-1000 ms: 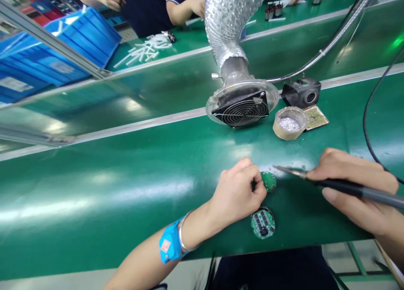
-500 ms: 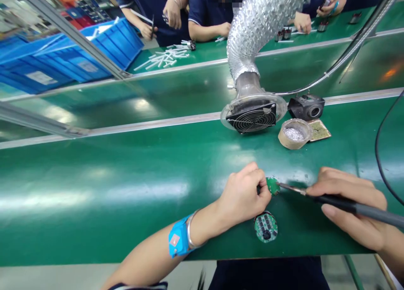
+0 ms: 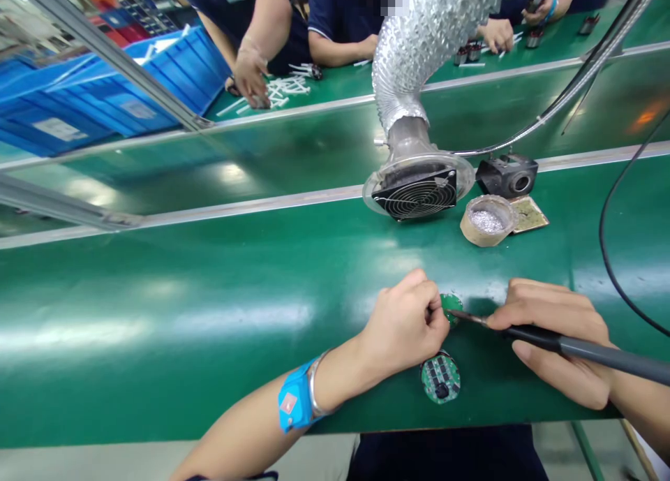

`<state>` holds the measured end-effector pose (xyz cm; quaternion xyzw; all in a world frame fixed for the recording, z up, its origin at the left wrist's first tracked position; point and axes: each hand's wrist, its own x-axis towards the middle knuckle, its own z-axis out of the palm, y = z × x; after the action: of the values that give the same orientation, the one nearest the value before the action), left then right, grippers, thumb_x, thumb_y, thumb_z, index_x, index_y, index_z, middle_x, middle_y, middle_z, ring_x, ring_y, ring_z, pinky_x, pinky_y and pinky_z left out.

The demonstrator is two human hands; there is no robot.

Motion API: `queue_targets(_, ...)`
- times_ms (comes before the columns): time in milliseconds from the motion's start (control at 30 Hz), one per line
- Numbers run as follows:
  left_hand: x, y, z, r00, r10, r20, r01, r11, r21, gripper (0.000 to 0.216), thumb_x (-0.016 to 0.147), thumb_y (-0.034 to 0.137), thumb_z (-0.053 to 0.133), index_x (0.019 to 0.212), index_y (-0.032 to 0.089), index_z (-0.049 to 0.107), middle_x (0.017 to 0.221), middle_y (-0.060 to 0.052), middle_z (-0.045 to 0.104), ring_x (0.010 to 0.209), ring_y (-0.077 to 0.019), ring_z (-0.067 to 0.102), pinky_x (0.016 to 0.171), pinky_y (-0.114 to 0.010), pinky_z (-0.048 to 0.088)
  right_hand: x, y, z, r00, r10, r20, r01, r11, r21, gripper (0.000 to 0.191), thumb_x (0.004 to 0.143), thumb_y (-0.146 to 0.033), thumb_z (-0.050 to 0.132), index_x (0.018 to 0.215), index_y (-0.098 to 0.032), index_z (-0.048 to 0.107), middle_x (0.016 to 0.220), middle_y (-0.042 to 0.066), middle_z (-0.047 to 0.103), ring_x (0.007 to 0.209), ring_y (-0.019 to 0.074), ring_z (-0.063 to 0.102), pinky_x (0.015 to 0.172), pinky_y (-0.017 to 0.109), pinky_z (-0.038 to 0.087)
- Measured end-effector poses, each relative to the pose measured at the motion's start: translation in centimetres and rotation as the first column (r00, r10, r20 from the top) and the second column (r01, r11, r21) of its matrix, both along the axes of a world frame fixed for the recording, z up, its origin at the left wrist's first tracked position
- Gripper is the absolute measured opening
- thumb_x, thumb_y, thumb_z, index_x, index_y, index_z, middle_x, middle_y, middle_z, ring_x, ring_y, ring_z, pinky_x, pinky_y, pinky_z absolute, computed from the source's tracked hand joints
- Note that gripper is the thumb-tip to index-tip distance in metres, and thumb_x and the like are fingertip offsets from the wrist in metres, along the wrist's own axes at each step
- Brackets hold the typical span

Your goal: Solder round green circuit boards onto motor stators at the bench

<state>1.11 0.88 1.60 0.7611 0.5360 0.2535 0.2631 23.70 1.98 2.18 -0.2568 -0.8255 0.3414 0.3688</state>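
My left hand (image 3: 404, 325) is closed in a pinch on a small round green circuit board (image 3: 451, 305), held tilted just above the green bench (image 3: 209, 285). A blue strap wraps that wrist. My right hand (image 3: 555, 348) grips a dark soldering iron (image 3: 544, 340); its metal tip touches the small board's right edge. A second round green circuit board (image 3: 440, 379) with black chips lies flat on the bench, just below my left hand near the front edge.
A foil fume duct ending in a round fan grille (image 3: 417, 191) stands behind the hands. Beside it are a tape roll holding solder dross (image 3: 488, 221), a yellow sponge pad (image 3: 531, 214) and a black holder (image 3: 507, 174). Other people work across the far bench near blue crates (image 3: 105, 97).
The soldering iron's tip has moved left onto the small board's edge, my right hand following it. A person's hand across the bench has come down onto the white pieces.
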Motion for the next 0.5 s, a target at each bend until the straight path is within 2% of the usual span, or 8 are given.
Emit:
queue_targets(233,0.0,0.0,0.0,1.0,0.002,0.008,-0.002,1.0,-0.005,0.01,0.07,0.009,0.053,0.063,0.016,0.051,0.068,0.002,0.05,0.051,-0.0068,0.045,0.047,-0.019,0.035,0.7,0.0,0.5,0.999,-0.014,-0.041,0.014,1.0,-0.003,0.026,0.08,-0.013,0.052,0.101,-0.017,0.065,0.071,0.003,0.061,0.059,0.0175,0.055,0.055,0.033,0.041)
queue_targets(333,0.0,0.0,0.0,1.0,0.001,0.002,-0.001,1.0,-0.003,0.011,0.069,0.009,0.053,0.062,0.016,0.051,0.068,0.002,0.05,0.052,-0.0069,0.046,0.047,-0.019,0.035,1.8,1.1,0.0,0.981,-0.166,-0.104,0.175,0.981,0.081,0.027,0.079,-0.014,0.058,0.104,-0.018,0.067,0.078,0.005,0.064,0.066,0.0191,0.059,0.061,0.035,0.046)
queue_targets(367,0.0,0.0,0.0,1.0,-0.001,0.001,0.001,1.0,-0.004,0.011,0.07,0.009,0.053,0.062,0.016,0.051,0.068,0.002,0.05,0.052,-0.007,0.045,0.047,-0.019,0.035,2.2,1.6,-0.5,0.956,-0.267,-0.126,0.284,0.946,0.154,0.026,0.079,-0.016,0.06,0.104,-0.019,0.068,0.081,0.005,0.066,0.068,0.0195,0.06,0.062,0.035,0.046)
queue_targets(433,0.0,-0.1,-0.1,1.0,0.001,0.001,-0.001,1.0,-0.01,0.011,0.07,0.009,0.053,0.062,0.017,0.051,0.068,0.002,0.05,0.051,-0.0069,0.045,0.046,-0.019,0.035,3.0,2.8,-1.6,0.874,-0.475,-0.103,0.483,0.825,0.292,0.025,0.081,-0.02,0.063,0.106,-0.023,0.069,0.088,0.006,0.069,0.073,0.0203,0.062,0.066,0.034,0.047)
queue_targets(467,0.0,-0.1,-0.1,1.0,0.004,0.003,-0.004,1.0,-0.017,0.011,0.07,0.009,0.053,0.062,0.017,0.051,0.069,0.001,0.051,0.051,-0.007,0.045,0.047,-0.019,0.035,3.3,3.3,-2.2,0.829,-0.557,-0.047,0.539,0.774,0.332,0.025,0.083,-0.022,0.064,0.108,-0.024,0.068,0.092,0.006,0.07,0.077,0.0206,0.064,0.069,0.034,0.048)
queue_targets(500,0.0,-0.1,-0.1,1.0,0.008,0.005,-0.008,1.0,-0.024,0.011,0.069,0.009,0.053,0.062,0.017,0.051,0.069,0.001,0.051,0.051,-0.007,0.045,0.047,-0.019,0.035,3.6,3.6,-2.7,0.8,-0.599,0.014,0.557,0.753,0.35,0.026,0.084,-0.023,0.064,0.11,-0.025,0.067,0.096,0.006,0.071,0.082,0.0213,0.065,0.072,0.033,0.048)
